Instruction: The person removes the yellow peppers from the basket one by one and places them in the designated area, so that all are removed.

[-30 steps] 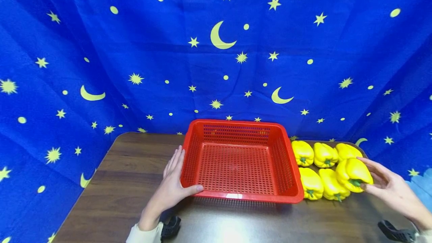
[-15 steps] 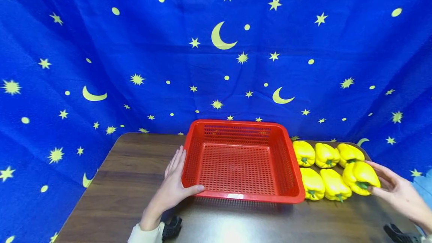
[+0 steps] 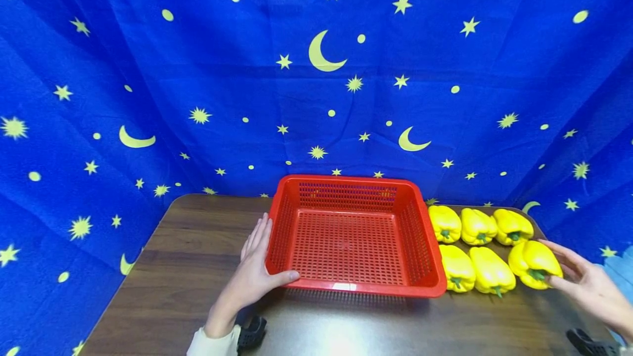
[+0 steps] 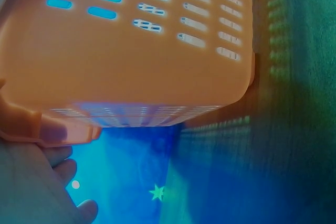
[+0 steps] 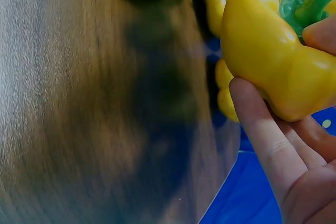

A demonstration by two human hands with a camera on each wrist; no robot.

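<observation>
A red perforated plastic basket (image 3: 363,289) stands on the wooden table. My left hand (image 3: 247,276) lies at its near left corner, fingers straight along the left side and thumb on the front rim. The left wrist view shows those fingers (image 4: 65,170) extending past the rim. At the right, my right hand (image 3: 590,287) holds a yellow bell pepper (image 3: 533,262), the front row's right end. In the right wrist view, the thumb is by the pepper's green stem (image 5: 302,10) and the other fingers are against its side.
Three yellow bell peppers (image 3: 478,227) form a back row right of the basket, with two more (image 3: 492,269) in front. A blue curtain (image 3: 346,98) with stars and moons hangs behind the table (image 3: 188,268).
My right hand has moved right and slightly down with the bell pepper, away from the front pepper it overlapped, leaving the back right pepper in full view. The left hand stays put.
</observation>
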